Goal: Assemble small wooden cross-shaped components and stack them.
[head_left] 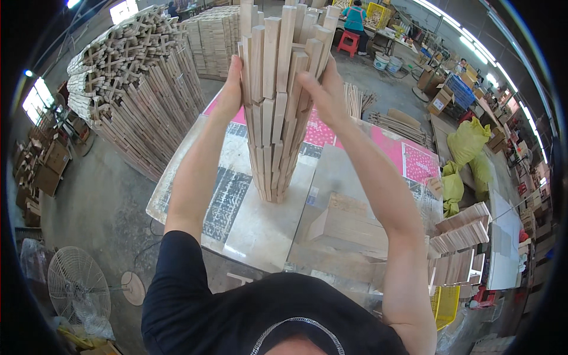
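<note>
Brown cartons (439, 99) far right beside blue crate (460, 89); more brown cartons (46, 168) at left wall.

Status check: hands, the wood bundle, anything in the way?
Left hand and right hand clasp the bundle of wooden slats, upright on the table. Wooden block stack lies beside it, apart.

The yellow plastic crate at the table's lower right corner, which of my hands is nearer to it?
Right. The right hand clasps the upright bundle of pale wooden slats on the side toward the yellow plastic crate; the left hand clasps the bundle's far side.
</note>
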A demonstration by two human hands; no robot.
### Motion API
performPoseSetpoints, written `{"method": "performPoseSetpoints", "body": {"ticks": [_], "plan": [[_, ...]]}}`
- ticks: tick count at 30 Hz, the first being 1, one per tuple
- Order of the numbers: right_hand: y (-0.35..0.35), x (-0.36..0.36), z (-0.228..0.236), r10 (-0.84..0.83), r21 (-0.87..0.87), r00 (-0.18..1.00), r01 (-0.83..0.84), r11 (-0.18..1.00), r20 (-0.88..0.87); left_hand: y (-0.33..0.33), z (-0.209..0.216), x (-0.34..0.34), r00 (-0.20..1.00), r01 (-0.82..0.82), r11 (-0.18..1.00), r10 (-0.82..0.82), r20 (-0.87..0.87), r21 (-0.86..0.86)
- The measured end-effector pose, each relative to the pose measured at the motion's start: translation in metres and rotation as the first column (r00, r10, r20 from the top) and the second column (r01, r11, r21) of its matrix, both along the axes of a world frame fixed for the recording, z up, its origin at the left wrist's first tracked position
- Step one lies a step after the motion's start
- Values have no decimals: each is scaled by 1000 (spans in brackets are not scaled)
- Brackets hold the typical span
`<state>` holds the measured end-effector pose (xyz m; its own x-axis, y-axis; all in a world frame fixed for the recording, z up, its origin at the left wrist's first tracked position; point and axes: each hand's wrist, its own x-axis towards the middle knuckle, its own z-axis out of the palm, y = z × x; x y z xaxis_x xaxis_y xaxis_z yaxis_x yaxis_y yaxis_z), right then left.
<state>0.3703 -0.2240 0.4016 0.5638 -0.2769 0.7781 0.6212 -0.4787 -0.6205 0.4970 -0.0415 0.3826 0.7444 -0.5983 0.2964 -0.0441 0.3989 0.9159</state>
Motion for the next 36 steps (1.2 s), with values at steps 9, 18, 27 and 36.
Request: {"method": "performPoseSetpoints", "body": {"ticks": [9, 18, 27, 36], "plan": [[15, 34, -26, -146, -15, 985, 148, 989, 89, -11, -12, 11, 909, -414, 897, 399, -120, -156], [18, 16, -22, -115, 20, 993, 115, 993, 12, 3, -28, 27, 963, -248, 951, 263, 62, -184], [-14, -109, 47, -28, -368, 969, -66, 927, -244, 30, -22, 20, 944, -330, 936, 330, -22, -120], [-100, -401, 60, -338, -765, 938, 160, 623, -78, 44, -52, 0, 852, -514, 857, 507, -132, -25]]}}
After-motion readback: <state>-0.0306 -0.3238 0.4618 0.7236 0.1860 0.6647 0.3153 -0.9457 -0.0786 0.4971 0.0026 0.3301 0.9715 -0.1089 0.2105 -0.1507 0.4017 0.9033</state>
